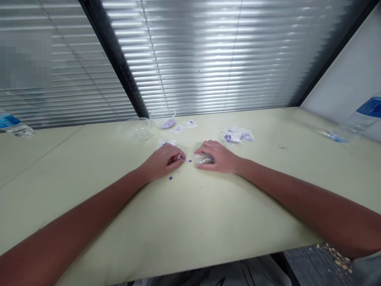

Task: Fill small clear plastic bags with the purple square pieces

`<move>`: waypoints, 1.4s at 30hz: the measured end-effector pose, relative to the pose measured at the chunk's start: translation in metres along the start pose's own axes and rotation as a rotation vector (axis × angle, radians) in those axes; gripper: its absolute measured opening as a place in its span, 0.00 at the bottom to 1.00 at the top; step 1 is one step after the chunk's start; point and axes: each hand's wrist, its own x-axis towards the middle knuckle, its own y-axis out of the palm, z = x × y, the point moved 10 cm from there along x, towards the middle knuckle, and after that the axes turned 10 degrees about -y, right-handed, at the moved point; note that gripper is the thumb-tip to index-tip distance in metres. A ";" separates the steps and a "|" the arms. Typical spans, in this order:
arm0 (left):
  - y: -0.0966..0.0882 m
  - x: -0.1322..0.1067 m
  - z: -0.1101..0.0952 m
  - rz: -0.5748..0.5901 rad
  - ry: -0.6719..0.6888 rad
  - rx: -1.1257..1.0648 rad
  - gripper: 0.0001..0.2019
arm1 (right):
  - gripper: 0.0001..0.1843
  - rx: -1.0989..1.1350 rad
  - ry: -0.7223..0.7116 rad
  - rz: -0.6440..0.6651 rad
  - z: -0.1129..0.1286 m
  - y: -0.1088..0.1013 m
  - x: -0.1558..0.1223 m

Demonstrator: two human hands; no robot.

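Observation:
My left hand (166,160) rests on the table with thumb and fingers pinched together. A small purple piece shows at its fingertips, partly hidden by them. My right hand (218,157) is wrapped round a clear, shiny, rounded plastic object (204,159); its exact kind I cannot make out. Between the hands lies a small purple square (190,161), touching neither. Another purple square (170,178) is on the table just below my left hand. Behind that hand sits a small clear packet with purple bits (166,142), partly covered by it.
Past my hands stand a clear plastic bowl (139,130) and a second bowl with pale purple bits (168,123). Small packets (184,126) and a larger heap of packets (238,135) lie farther right. Water bottles lie at left (16,126) and stand at right (357,119). Window blinds (202,59) border the table.

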 end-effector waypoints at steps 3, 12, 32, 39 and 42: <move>0.000 0.000 0.001 0.001 0.003 0.005 0.12 | 0.21 0.001 0.000 0.004 0.000 0.000 0.000; 0.002 0.002 0.004 0.012 0.002 0.012 0.12 | 0.23 -0.010 0.000 0.012 -0.001 0.000 0.000; 0.001 0.002 0.003 0.001 -0.011 0.002 0.12 | 0.23 0.004 0.010 0.019 -0.001 -0.002 0.000; 0.000 0.002 0.002 0.002 -0.017 0.001 0.12 | 0.23 0.007 0.004 0.019 -0.003 -0.001 0.000; 0.000 0.002 0.003 0.003 -0.022 0.001 0.12 | 0.23 0.004 0.003 0.019 -0.003 -0.001 -0.001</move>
